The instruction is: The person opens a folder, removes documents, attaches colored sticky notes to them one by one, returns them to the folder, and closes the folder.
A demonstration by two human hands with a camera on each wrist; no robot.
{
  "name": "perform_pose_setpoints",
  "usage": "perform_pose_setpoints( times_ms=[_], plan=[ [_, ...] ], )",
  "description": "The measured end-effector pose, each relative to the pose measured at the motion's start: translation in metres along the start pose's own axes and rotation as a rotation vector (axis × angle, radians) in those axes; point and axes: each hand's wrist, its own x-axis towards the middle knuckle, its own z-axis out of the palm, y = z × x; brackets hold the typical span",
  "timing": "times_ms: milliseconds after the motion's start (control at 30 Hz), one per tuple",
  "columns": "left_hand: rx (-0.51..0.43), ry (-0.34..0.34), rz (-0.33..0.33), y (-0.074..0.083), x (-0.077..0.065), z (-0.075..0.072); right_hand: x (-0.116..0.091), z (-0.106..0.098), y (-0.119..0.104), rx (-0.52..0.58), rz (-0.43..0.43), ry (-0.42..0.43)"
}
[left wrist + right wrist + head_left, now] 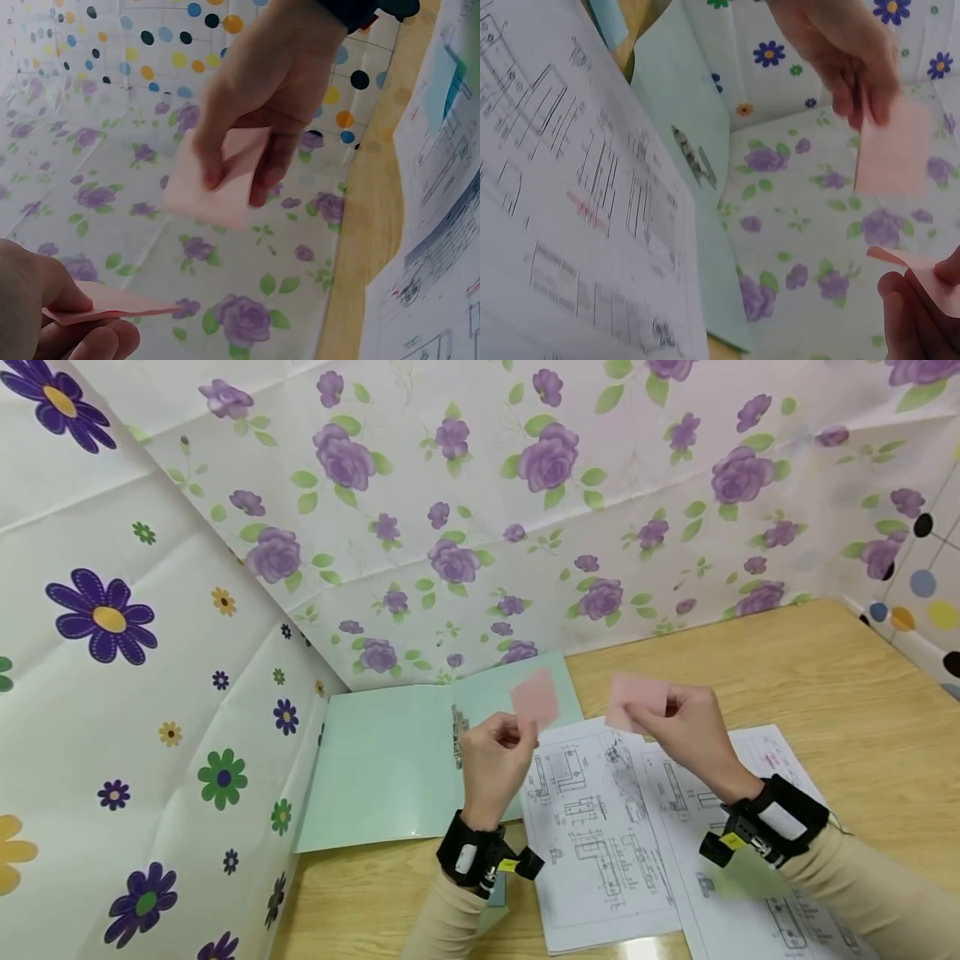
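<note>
In the head view my left hand (pixel 491 768) pinches a pink sticky note (pixel 536 700) between thumb and fingers. My right hand (pixel 693 731) pinches another pink sticky note (pixel 626 689), held a short way apart from the first. Both notes are in the air above an opened pale green folder (pixel 382 768) and sheets of technical drawings (pixel 607 893). Seen from the left wrist, the left note (pixel 112 301) looks folded or layered; which, I cannot tell. The right wrist view shows the right note (pixel 934 285) bent near the fingertips.
A metal clip (pixel 459 735) sits at the folder's spine. On the right-hand drawing sheet (pixel 720 927) lies a pale green note (pixel 750 872). Something blue (pixel 497 891) is partly hidden under my left wrist. Flowered sheeting (pixel 450 510) borders the wooden table (pixel 847 693).
</note>
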Motion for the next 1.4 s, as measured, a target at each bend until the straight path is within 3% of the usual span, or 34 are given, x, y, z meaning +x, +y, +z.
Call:
perform_pose_setpoints(
  times_ms=[200, 500, 633, 733, 867, 967, 1133, 1300, 1400],
  plan=[
    [-0.017, 0.054, 0.003, -0.009, -0.001, -0.018, -0.002, -0.014, 0.009, -0.045, 0.043, -0.009],
    [-0.066, 0.019, -0.065, -0.019, -0.014, -0.033, -0.008, -0.016, 0.015, -0.059, 0.084, -0.018],
    [-0.11, -0.031, -0.118, -0.029, -0.021, -0.048, -0.008, -0.018, 0.019, -0.072, 0.107, -0.026],
    [-0.149, -0.084, -0.2, -0.034, -0.025, -0.064, -0.008, -0.021, 0.021, -0.088, 0.113, -0.022],
    [-0.268, -0.197, -0.324, -0.041, -0.031, -0.091, -0.009, -0.024, 0.023, -0.091, 0.101, -0.013],
    [-0.324, -0.273, -0.377, -0.047, -0.04, -0.112, -0.011, -0.027, 0.025, -0.087, 0.115, -0.021],
    [-0.334, -0.324, -0.387, -0.052, -0.053, -0.132, -0.012, -0.034, 0.03, -0.103, 0.121, -0.011],
    [-0.334, -0.357, -0.362, -0.052, -0.058, -0.135, -0.009, -0.033, 0.031, -0.104, 0.089, 0.003],
    [-0.323, -0.385, -0.392, -0.052, -0.062, -0.135, -0.01, -0.03, 0.03, -0.096, 0.095, -0.006]
  ],
)
